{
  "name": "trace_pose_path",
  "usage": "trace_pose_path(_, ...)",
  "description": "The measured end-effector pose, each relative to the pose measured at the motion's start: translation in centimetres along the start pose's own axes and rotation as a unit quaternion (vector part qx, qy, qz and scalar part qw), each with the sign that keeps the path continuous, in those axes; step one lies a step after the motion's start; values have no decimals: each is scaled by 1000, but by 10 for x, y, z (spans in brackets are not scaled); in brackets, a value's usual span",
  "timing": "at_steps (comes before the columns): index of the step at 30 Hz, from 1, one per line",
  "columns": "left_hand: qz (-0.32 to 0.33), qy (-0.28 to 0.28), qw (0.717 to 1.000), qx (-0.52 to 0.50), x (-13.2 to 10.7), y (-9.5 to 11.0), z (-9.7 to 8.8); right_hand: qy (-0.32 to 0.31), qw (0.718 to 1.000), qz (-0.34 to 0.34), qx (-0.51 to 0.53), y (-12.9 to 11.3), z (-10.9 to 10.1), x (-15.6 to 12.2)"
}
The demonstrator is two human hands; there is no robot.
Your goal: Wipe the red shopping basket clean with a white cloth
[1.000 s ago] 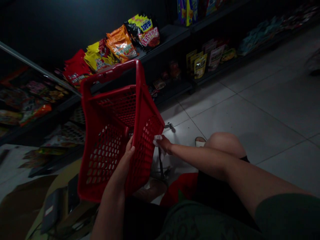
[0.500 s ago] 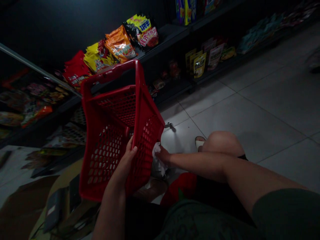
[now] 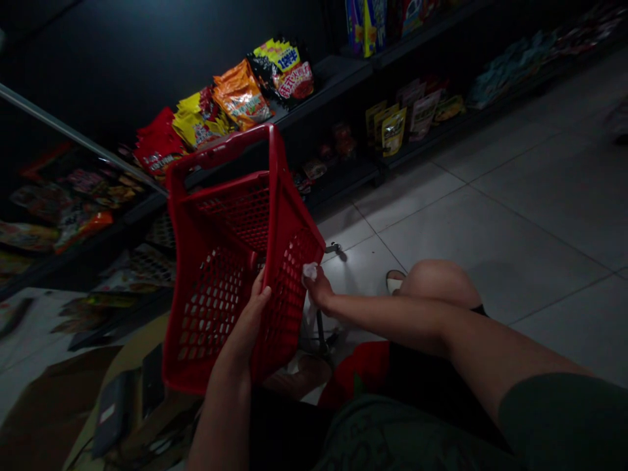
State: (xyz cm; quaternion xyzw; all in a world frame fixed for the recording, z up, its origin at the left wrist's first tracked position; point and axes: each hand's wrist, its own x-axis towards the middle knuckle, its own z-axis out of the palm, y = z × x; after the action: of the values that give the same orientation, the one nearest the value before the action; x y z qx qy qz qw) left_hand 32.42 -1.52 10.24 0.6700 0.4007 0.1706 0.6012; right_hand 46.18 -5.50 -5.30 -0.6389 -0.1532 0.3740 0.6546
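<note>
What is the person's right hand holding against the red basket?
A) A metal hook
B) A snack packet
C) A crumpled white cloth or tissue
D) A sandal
C: the right hand pinches a crumpled white cloth or tissue against the outer side of the red plastic basket.

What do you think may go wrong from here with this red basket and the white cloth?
The left hand appears to be the only thing gripping the tilted red plastic basket, so the basket might slip and drop toward the metal rod below. The white cloth at the right hand could snag on the basket's mesh or fall. The dim light may also hide dirt on the basket.
</note>
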Motion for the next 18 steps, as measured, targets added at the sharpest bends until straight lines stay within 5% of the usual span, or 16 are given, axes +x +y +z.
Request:
trace_pose_path(3, 7, -5, 1000, -11, 2, -4, -2, -9, 999, 10, 39, -26, 6, -16)
trace_pose_path(8, 31, 1, 1000, -3, 13, -16, -6, -76, 965, -246, 46, -106, 10, -9)
trace_pose_path(11, 40, -2, 999, -8, 17, -18, -6, -95, 938, -334, -5, -111, 6, 2)
trace_pose_path(14, 37, -6, 999, -8, 13, -14, -3, -35, 948, -307, -71, -93, -5, 32)
trace_pose_path(18, 18, 12, 999, 37, 1, -2, 0, 81, 983, -148, -73, -76, -14, 71)
